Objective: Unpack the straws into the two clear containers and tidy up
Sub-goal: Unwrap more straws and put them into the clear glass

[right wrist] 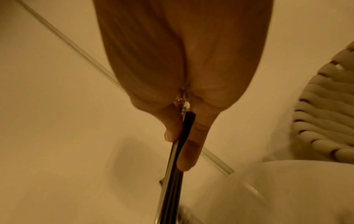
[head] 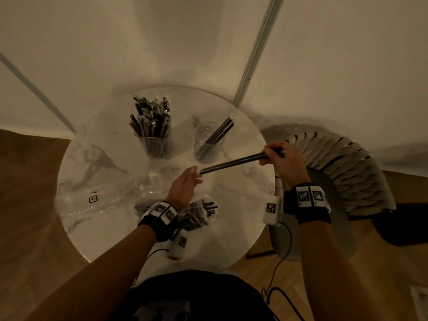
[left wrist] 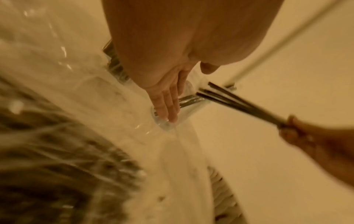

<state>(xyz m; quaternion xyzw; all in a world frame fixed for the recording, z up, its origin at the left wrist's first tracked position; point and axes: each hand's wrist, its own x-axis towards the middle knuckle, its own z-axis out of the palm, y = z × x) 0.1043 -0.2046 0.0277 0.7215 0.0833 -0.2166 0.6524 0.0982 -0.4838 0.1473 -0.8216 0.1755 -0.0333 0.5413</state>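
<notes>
On the round marble table [head: 240,205] stand two clear containers. The left container [head: 155,142] is packed with wrapped dark straws; the right container [head: 208,144] holds only a few. My right hand [head: 276,156] grips one end of a bundle of dark straws [head: 231,162] held level above the table. In the right wrist view, thumb and fingers [right wrist: 188,153] pinch the bundle [right wrist: 172,186]. My left hand [head: 186,184] is open, its straight fingers [left wrist: 168,104] at the bundle's free end [left wrist: 229,101], which fans out near the right container [left wrist: 188,109].
Crumpled clear plastic packaging [head: 92,198] lies on the table's left side. More packed straws [head: 201,213] lie by my left wrist near the front edge. A woven chair [head: 347,172] stands close to the table on the right. A wall is behind.
</notes>
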